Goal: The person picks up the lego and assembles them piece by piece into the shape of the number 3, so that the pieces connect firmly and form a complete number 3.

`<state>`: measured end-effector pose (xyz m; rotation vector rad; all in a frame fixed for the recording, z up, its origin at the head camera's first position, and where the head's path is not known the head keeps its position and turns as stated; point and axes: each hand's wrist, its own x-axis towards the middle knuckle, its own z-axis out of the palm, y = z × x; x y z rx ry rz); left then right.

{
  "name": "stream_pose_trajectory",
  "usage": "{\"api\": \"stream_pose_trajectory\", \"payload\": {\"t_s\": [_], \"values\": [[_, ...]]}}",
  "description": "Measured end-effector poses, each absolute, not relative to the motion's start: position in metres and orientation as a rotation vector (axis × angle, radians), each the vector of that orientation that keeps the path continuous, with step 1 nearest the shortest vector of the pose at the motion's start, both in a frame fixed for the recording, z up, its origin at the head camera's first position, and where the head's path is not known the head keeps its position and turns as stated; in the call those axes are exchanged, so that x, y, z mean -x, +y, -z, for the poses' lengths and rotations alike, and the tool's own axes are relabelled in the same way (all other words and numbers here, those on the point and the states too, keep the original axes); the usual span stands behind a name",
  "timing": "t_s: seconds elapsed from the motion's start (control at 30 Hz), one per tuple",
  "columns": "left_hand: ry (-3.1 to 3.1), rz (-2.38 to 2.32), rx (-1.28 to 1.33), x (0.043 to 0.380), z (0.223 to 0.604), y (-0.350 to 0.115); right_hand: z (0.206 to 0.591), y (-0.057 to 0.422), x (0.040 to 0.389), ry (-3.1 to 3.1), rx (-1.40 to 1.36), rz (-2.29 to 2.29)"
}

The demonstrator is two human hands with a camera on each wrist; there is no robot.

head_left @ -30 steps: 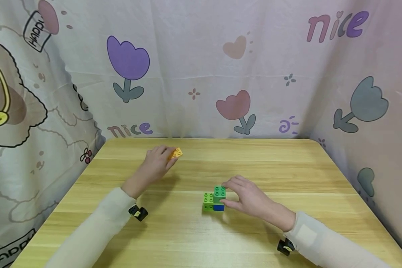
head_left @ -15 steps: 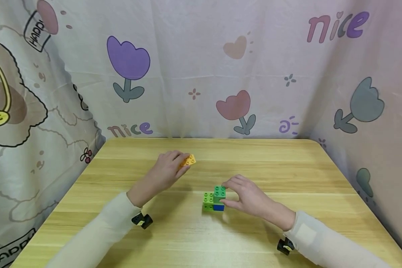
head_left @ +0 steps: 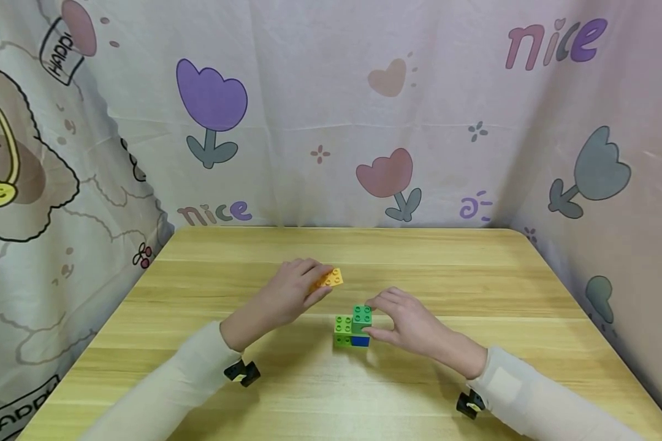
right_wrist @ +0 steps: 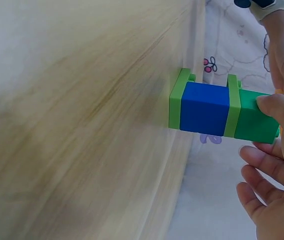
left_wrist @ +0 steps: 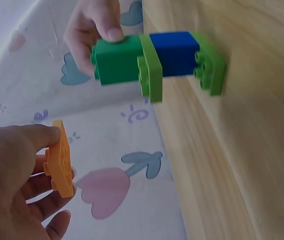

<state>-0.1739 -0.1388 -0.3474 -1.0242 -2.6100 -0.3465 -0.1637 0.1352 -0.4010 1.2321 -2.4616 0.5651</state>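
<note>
In the head view, my left hand point(head_left: 292, 291) holds a thin orange toy brick point(head_left: 334, 277) above the table, between thumb and fingers. The left wrist view shows that orange brick point(left_wrist: 59, 162) studded on one side. To its right stands an upright stack: a thin lime brick point(left_wrist: 212, 65) lies lowest, then a blue brick point(left_wrist: 174, 54), another thin lime brick point(left_wrist: 152, 67), and a green brick point(left_wrist: 117, 60) on top. My right hand point(head_left: 408, 321) pinches the green brick point(right_wrist: 256, 117) by its sides. Both lime bricks jut out to the left of the blue one.
The stack stands on a wooden table point(head_left: 447, 269), near its middle. A patterned curtain point(head_left: 309, 92) hangs behind the table and along both sides. Small black devices sit at the left cuff point(head_left: 243, 372) and right cuff point(head_left: 471, 404).
My left hand has carried the orange brick rightward and nearer, closer to the stack. The right hand and the stack have stayed in place.
</note>
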Motion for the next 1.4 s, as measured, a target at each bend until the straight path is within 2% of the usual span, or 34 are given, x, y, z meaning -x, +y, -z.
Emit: {"api": "stream_pose_trajectory", "payload": {"t_s": [0.5, 1.4], "values": [[-2.55, 0.367, 1.271, 0.161, 0.356, -0.114, 0.402, 0.136, 0.164, -2.51, -1.205, -0.616], [-2.637, 0.373, 1.371, 0.166, 0.361, -0.101, 0.401, 0.134, 0.163, -2.598, -1.167, -0.704]]}}
